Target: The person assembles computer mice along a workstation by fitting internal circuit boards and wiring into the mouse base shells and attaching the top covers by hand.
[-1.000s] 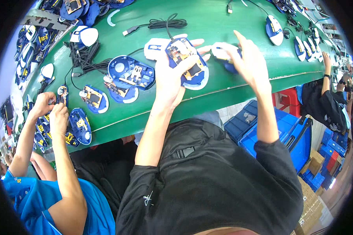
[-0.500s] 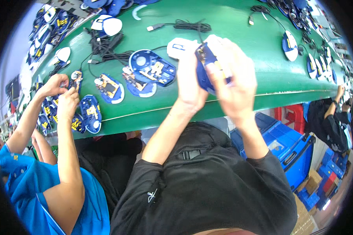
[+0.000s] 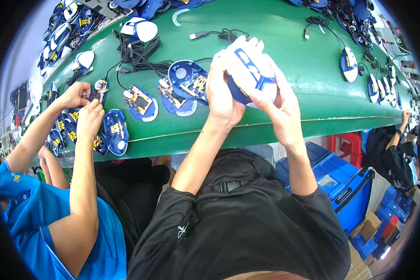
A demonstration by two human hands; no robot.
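Above the green table's near side I hold a white and blue computer mouse [image 3: 250, 77], its white top cover facing up over a dark blue base. My left hand [image 3: 223, 91] wraps its left side. From the right, my right hand [image 3: 283, 105] grips it, with the thumb at the near end and the fingers partly hidden behind it. Left of my hands lies an open blue mouse shell [image 3: 184, 77] with yellow parts inside, overlapping a mouse base with a circuit board [image 3: 176, 100]. A black cable with a plug [image 3: 199, 35] lies beyond my hands.
At left, a co-worker's hands [image 3: 86, 105] work on an open mouse base. More opened bases [image 3: 140, 102], black cables [image 3: 142, 53] and a white mouse cover [image 3: 140, 30] lie nearby. Finished-looking mice [image 3: 349, 64] sit at right; blue crates [image 3: 338, 182] stand below the table's edge.
The mouse has been turned: its open inside with yellow parts showed before, and now the white cover faces up. My left hand has closed around its side. The view has shifted slightly.
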